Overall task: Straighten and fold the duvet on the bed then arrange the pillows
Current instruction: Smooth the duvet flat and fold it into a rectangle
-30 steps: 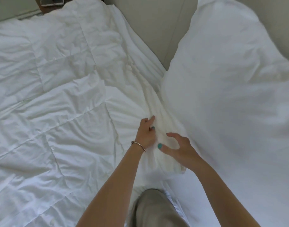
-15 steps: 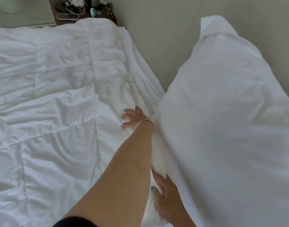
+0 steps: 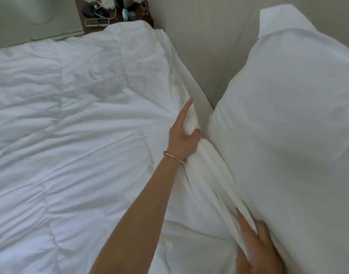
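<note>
The person is working on the straightening step: the white duvet (image 3: 80, 125) is lying wrinkled over the bed across the left and centre of the frame, and its bunched edge is running diagonally from centre to lower right, against the wall side. The left hand (image 3: 182, 135), at centre, is gripping that gathered edge, its fingers (image 3: 186, 107) curling round a fold with the forefinger reaching out along it. The right hand (image 3: 254, 248), at lower right, is lying with fingers mostly straight and close together along the same edge, just where it is meeting the pillow (image 3: 288, 135); whether it is pinching any cloth I cannot tell. The pillow is filling the right of the frame, leaning up toward the wall. The next move probably calls for both hands pulling the edge taut and smoothing it flat before any folding. Counting: one duvet, one pillow in view, two hands, one bracelet (image 3: 174, 157) on the left wrist, and one cluttered nightstand (image 3: 114, 12) at upper centre.
</note>
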